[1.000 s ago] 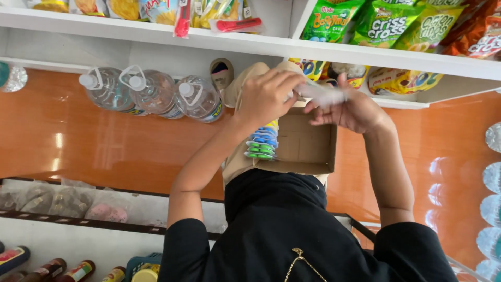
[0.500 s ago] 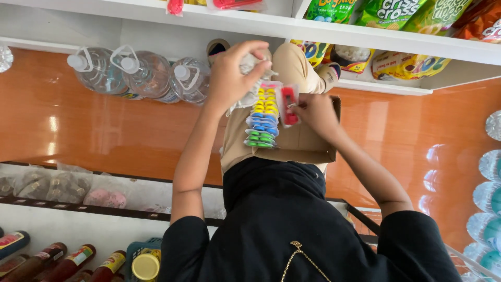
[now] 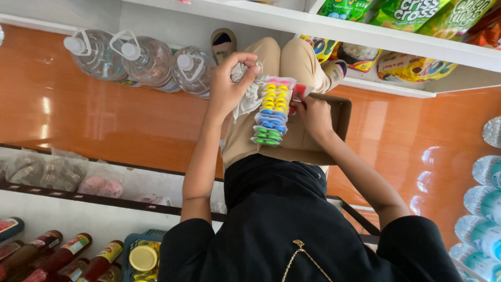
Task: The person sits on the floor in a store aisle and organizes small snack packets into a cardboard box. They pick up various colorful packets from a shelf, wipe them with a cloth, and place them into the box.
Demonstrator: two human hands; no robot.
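Observation:
I sit on an orange floor with a brown cardboard box [image 3: 340, 110] on my lap. My left hand [image 3: 228, 86] grips a crumpled white cloth [image 3: 245, 99] together with the top of a clear strip pack of round coloured pieces [image 3: 271, 112], yellow, blue and green. The pack hangs down over the box's near edge. My right hand [image 3: 313, 116] rests at the pack's right side, over the box opening, with its fingers touching a small red packet [image 3: 299, 92].
Three large water bottles [image 3: 141, 60] lie on the floor to the left. A white shelf [image 3: 365, 32] with snack bags stands ahead. More water bottles [image 3: 485, 183] are at the right. Sauce bottles [image 3: 62, 258] and a blue basket [image 3: 136, 241] are at lower left.
Both hands have come down from shelf height to the box on my lap. The coloured strip pack now hangs from my left hand, and my right hand has dropped beside it.

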